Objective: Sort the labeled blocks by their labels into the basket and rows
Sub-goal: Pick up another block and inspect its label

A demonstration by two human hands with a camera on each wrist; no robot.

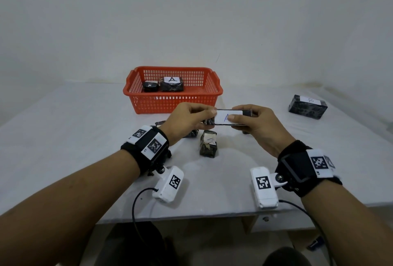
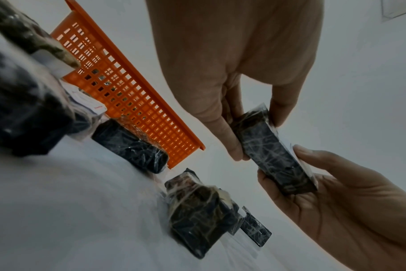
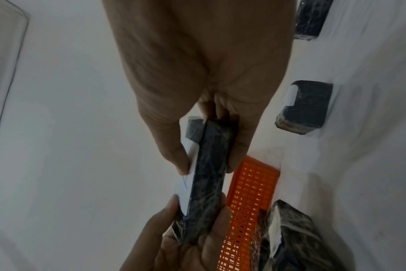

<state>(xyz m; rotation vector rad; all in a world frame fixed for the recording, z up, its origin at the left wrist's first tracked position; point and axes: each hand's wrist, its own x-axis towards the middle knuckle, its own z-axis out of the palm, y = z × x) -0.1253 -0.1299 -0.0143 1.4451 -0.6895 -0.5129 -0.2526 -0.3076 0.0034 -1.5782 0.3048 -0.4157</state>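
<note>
Both hands hold one dark flat block labelled A (image 1: 229, 117) above the table, in front of the orange basket (image 1: 174, 104). My left hand (image 1: 189, 117) pinches its left end and my right hand (image 1: 253, 123) pinches its right end. In the left wrist view the held block (image 2: 275, 157) runs between thumb and fingers of both hands; the same block (image 3: 206, 181) shows edge-on in the right wrist view. Inside the basket lie a block labelled A (image 1: 171, 84) and a small round dark block (image 1: 150, 86). A block labelled B (image 1: 307, 106) rests at the far right.
On the table under my hands stand loose dark wrapped blocks: one upright (image 1: 208, 146), others partly hidden behind my left wrist (image 1: 192, 133). The table (image 1: 74, 138) meets a white wall behind the basket. Its front edge runs below my wrists.
</note>
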